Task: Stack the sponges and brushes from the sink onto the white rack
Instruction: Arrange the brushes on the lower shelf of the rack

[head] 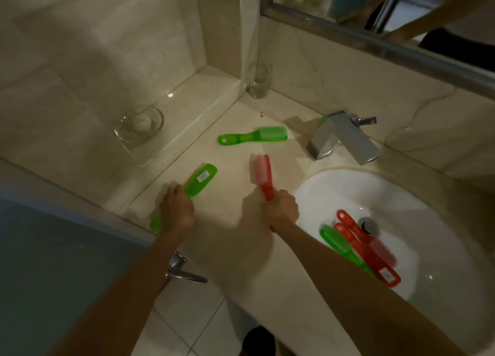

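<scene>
Grips a green brush (200, 179) in the left hand (178, 208), fingers curled round its handle, label side up, low over the countertop (233, 165). Grips a red brush (263, 172) the same way in the right hand (281, 208), likely so as to move two at once and keep off the bristles. Leaves a second green brush (251, 137) lying near the faucet (342, 139). Leaves a third green brush (336, 240) and two red brushes (369, 251) in the sink (401, 195). Shows no white rack and no sponges.

Green brush (200, 180) in left hand (178, 208)
</scene>
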The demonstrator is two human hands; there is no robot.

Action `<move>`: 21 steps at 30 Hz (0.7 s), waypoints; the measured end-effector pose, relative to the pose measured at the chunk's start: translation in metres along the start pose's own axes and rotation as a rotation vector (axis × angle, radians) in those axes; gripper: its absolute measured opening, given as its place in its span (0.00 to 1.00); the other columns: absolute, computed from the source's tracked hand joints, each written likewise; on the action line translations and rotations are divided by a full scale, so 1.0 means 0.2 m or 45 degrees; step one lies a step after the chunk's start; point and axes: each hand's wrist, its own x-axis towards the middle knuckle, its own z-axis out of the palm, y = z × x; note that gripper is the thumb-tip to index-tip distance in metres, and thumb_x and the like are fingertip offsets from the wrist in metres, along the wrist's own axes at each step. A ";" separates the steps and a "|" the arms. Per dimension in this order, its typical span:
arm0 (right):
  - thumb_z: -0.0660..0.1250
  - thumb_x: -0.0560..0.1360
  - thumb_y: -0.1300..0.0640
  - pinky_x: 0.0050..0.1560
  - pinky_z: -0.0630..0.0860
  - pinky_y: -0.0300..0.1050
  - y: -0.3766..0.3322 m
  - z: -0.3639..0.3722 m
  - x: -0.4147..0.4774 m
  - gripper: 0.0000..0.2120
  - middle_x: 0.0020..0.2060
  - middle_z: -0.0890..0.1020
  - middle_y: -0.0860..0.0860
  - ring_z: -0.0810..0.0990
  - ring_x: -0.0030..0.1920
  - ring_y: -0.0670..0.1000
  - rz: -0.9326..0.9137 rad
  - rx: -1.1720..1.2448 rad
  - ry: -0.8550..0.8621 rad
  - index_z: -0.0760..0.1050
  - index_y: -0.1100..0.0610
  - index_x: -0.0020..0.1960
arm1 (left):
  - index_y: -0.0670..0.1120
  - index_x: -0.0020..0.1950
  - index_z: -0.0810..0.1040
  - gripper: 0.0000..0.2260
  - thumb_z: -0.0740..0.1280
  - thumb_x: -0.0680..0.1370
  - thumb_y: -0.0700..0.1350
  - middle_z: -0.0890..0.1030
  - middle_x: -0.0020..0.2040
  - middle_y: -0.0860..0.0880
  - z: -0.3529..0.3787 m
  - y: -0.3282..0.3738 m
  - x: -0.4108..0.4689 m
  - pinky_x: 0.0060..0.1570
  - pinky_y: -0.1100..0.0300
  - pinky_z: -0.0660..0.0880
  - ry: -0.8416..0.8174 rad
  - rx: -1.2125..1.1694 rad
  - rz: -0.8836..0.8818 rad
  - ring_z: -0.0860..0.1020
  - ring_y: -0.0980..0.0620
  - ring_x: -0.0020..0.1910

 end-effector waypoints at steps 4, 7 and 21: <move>0.62 0.77 0.46 0.53 0.75 0.49 0.05 -0.10 0.03 0.19 0.53 0.80 0.58 0.79 0.54 0.60 0.008 -0.041 -0.006 0.75 0.61 0.56 | 0.32 0.60 0.71 0.13 0.56 0.78 0.34 0.73 0.61 0.33 -0.04 0.11 -0.05 0.58 0.47 0.65 0.059 -0.249 0.064 0.71 0.36 0.60; 0.65 0.74 0.55 0.42 0.74 0.42 0.15 -0.19 0.04 0.11 0.46 0.84 0.58 0.82 0.49 0.58 -0.011 0.012 -0.073 0.79 0.61 0.50 | 0.34 0.58 0.73 0.11 0.57 0.78 0.35 0.75 0.57 0.33 -0.08 0.22 -0.13 0.55 0.47 0.69 0.078 -0.354 0.155 0.74 0.35 0.56; 0.60 0.67 0.70 0.44 0.76 0.49 1.05 -1.00 -0.40 0.12 0.29 0.81 0.55 0.79 0.38 0.60 0.159 0.502 0.304 0.77 0.58 0.32 | 0.40 0.36 0.71 0.08 0.62 0.76 0.38 0.75 0.34 0.43 0.09 1.09 -0.90 0.37 0.55 0.64 -0.470 -0.531 0.678 0.73 0.44 0.38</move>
